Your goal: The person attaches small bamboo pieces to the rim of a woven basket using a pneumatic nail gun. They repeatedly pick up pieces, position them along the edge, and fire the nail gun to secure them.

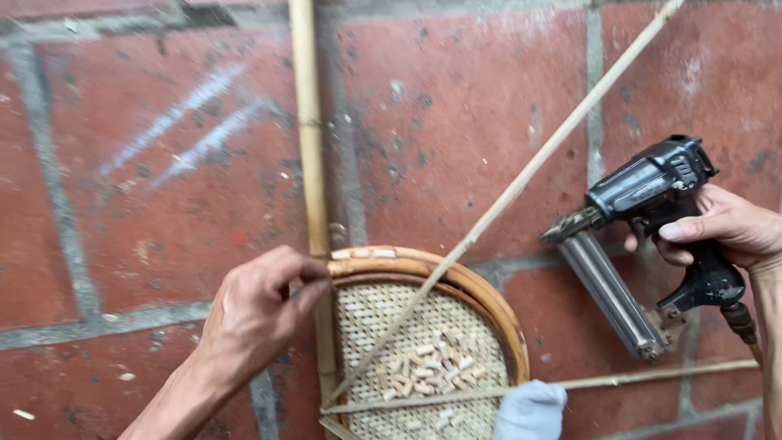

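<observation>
My left hand (257,314) pinches the rim of a round rattan tray (489,310) with a woven cane bottom, right where an upright bamboo stick (308,122) passes it. Several short wooden pegs (423,371) lie in the tray. My right hand (729,228) grips a black pneumatic nail gun (652,191) with a metal magazine (611,297), held to the right of the tray with its nose pointing left. A thin bamboo strip (529,175) runs diagonally from the tray to the upper right, passing just left of the gun's nose.
The floor is red brick tile (163,163) with grey joints and white scuff marks. Another thin strip (635,377) lies nearly level across the tray's lower part. A light blue cloth-covered thing (529,411) sits at the bottom edge by the tray.
</observation>
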